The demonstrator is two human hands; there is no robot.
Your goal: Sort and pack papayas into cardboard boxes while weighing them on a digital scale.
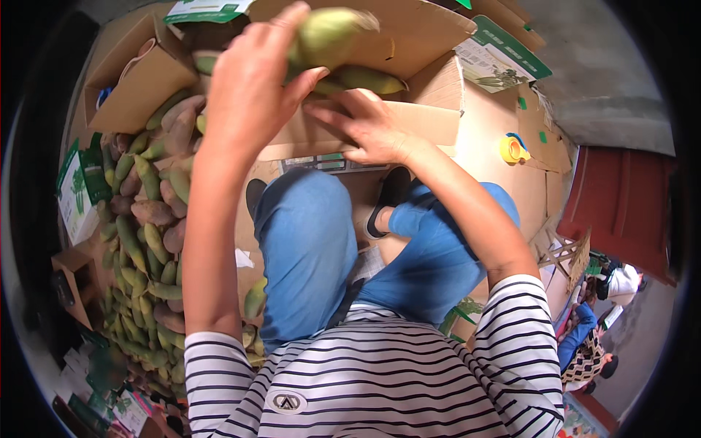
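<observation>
Flattened cardboard (504, 182) covers the floor of a cluttered packing spot, with a dark red door (621, 204) off to the right and a grey wall above it. The person sits with knees up, in blue jeans (307, 248), a black-and-white striped shirt (380, 387) and dark shoes, facing an open cardboard box (409, 117) whose flaps stand out toward the knees.

The left hand (252, 95) is raised over the box, its fingers (292, 25) closed around a green-yellow mango (325, 33) — the fruit sits high in the grip, near the top edge of the view, above the box opening. The right hand (369, 128) lies lower, fingers spread flat on the near flap of the box, gripping nothing. Just beyond it another mango (369, 79), yellow-green, rests at the box's edge.

Along the person's left side a long heap of mangoes (146, 241) runs down the floor — green, yellow and some reddish-brown — touching one another in a loose pile. A second open carton (135, 84) stands at the head of the heap. Printed green-and-white box panels (77, 193) lie beside the pile. A yellow roll of tape (513, 150) sits on the cardboard to the right of the box. At the far right edge another person (584, 343) crouches in patterned clothes.
</observation>
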